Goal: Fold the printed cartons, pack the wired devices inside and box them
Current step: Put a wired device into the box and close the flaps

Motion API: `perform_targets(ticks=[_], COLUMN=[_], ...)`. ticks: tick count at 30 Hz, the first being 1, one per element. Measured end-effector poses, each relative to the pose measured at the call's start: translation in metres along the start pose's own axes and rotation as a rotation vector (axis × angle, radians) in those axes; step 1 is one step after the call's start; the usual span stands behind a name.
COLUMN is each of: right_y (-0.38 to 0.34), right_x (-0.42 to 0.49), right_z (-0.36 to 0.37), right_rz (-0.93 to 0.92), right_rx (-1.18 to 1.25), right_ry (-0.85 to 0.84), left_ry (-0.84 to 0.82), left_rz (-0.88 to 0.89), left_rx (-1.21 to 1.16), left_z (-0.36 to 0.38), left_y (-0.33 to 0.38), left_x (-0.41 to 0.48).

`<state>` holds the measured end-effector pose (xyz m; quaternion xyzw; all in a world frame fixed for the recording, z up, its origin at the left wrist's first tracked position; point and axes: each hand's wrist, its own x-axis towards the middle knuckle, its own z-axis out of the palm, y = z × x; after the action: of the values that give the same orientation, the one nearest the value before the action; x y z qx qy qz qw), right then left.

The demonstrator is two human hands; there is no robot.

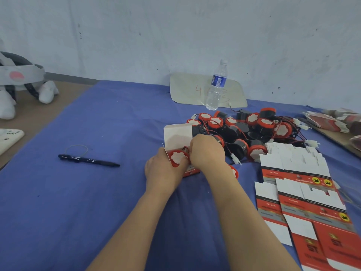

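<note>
The left hand (163, 170) grasps the likely light, crushable carton (176, 136) by its walls; the right hand (207, 151), at 3 o'clock, grasps the rigid wired device (178, 158).

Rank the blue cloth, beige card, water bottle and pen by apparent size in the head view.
1. blue cloth
2. beige card
3. water bottle and pen: similar length, bottle thicker; the pen lies nearer the camera, so unranked.

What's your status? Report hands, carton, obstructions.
Left hand grips open red-and-white printed carton. Right hand at its mouth, fingertips hidden. Red-capped wired device partly inside. Nothing in the way.
</note>
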<state>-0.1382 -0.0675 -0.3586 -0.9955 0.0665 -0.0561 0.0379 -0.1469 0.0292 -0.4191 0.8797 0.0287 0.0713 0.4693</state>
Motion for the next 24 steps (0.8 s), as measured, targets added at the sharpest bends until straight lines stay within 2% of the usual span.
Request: perform_targets(ticks=[10,21,24], right_y=[-0.006,-0.005,-0.005], right_x=[0.0,0.002,0.004], right_z=[0.001,0.008,0.008], right_rz=[-0.046,0.029,-0.005], right_rx=[0.237,0.367,0.3], right_ry=[-0.064,0.121,0.091], left_ry=[-0.018,0.006,0.003], left_rz=[0.002,0.013,0.012], left_rx=[-0.024,0.011,0.013], left_z=[0.0,0.003,0.003], left_y=[-0.002,-0.003,-0.003], left_x=[0.0,0.001,0.001])
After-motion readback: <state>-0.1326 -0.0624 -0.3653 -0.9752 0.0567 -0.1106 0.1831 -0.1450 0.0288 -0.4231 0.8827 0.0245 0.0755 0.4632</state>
